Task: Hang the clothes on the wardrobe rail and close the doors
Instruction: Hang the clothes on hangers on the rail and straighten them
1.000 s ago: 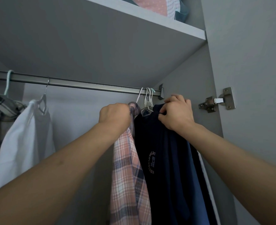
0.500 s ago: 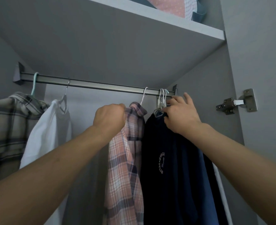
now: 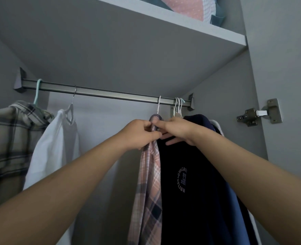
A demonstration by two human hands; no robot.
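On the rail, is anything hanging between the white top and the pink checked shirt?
No. In the head view the rail runs bare between the white top and the pink checked shirt.

Brushed metal rail [image 3: 110, 94], woven plaid cloth shirt [image 3: 148, 183], matt shelf [image 3: 146, 41]

I count one wardrobe rail [image 3: 110, 94] with two end brackets. On it hang six hooks that I can make out: one mint, one metal, one white alone, and a cluster of three at the right end. Garments: two plaid shirts, one white, one navy printed, one blue. One door hinge [image 3: 259, 113], one shelf [image 3: 181, 20], two hands.
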